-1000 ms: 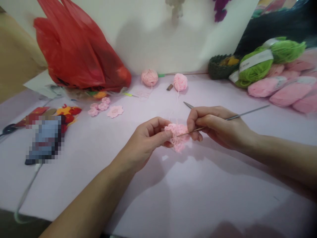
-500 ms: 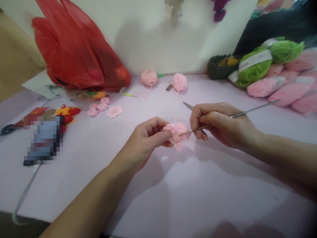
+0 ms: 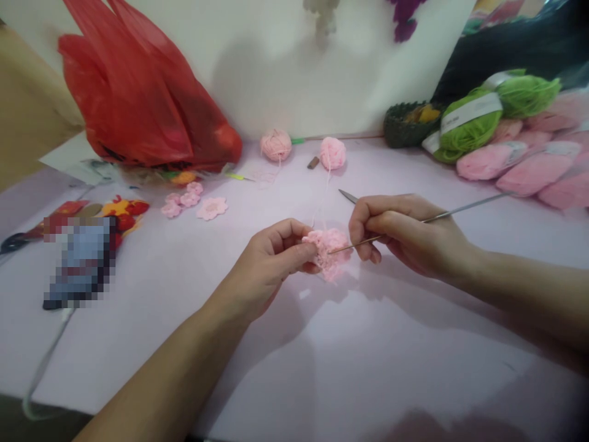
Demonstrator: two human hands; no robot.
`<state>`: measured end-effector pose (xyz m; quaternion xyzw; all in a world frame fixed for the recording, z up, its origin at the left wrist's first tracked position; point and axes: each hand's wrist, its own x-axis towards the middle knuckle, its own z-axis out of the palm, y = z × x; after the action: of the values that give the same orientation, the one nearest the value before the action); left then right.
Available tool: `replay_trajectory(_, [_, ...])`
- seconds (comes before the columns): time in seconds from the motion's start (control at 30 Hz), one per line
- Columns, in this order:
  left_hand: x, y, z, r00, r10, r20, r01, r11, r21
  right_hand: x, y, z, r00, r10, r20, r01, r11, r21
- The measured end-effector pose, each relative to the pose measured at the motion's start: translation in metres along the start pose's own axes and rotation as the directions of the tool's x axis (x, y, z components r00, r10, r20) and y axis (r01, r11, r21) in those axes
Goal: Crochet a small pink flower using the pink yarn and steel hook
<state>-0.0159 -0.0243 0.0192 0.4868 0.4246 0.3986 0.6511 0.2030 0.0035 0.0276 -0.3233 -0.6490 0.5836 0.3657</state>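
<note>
My left hand [image 3: 269, 264] pinches a pink crocheted piece [image 3: 335, 242] by its left edge, thumb in front. In my right hand [image 3: 405, 230] is a long thin crochet hook [image 3: 464, 209], held like a pen. The hook's tip end meets the middle of the crocheted piece; whether it is through a stitch I cannot tell. A strand of pink yarn runs back from the piece to a small pink yarn ball [image 3: 332, 153]. Just beyond my right fingers a pointed metal tip [image 3: 348, 196] shows, its remainder hidden behind the hand.
Another pink yarn ball [image 3: 275, 145] stands at the back. Crocheted flowers [image 3: 212, 209] lie left, before a red plastic bag [image 3: 138, 104]. A blurred device [image 3: 83, 261] with a cable lies nearer. Green skeins [image 3: 473, 121], pink skeins [image 3: 538, 169] and a dark green basket [image 3: 405, 130] fill the back right.
Both hands keep their grips. The right hand and hook have shifted very slightly left and down; the view itself has drifted a little too.
</note>
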Motion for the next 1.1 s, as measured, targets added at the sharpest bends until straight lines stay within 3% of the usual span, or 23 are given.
replay_trajectory(0.3, [-0.001, 0.001, 0.000, 1.000, 0.000, 0.000, 0.000, 0.998, -0.060, 0.003, 0.004, 0.002, 0.993, 0.116, -0.004, -0.112, 0.971, 0.210])
replay_trajectory(0.5, [0.000, 0.000, -0.002, 1.000, -0.002, 0.009, 0.003, 0.996, -0.086, 0.001, 0.001, -0.001, 1.000, 0.002, -0.019, 0.000, 0.997, 0.072])
replay_trajectory(0.77, [0.001, -0.002, -0.001, 0.999, 0.028, 0.023, -0.028, 0.999, 0.017, -0.005, -0.009, 0.006, 0.998, -0.068, -0.016, 0.065, 0.986, -0.150])
replay_trajectory(0.97, [0.001, -0.004, -0.001, 0.999, 0.038, 0.027, -0.039, 0.998, 0.046, -0.006, -0.006, 0.008, 0.999, -0.044, -0.020, 0.040, 0.988, -0.146])
replay_trajectory(1.1, [0.001, -0.003, -0.001, 1.000, 0.023, 0.012, -0.023, 0.998, 0.051, -0.002, 0.001, 0.007, 1.000, 0.019, -0.016, -0.019, 1.000, -0.004])
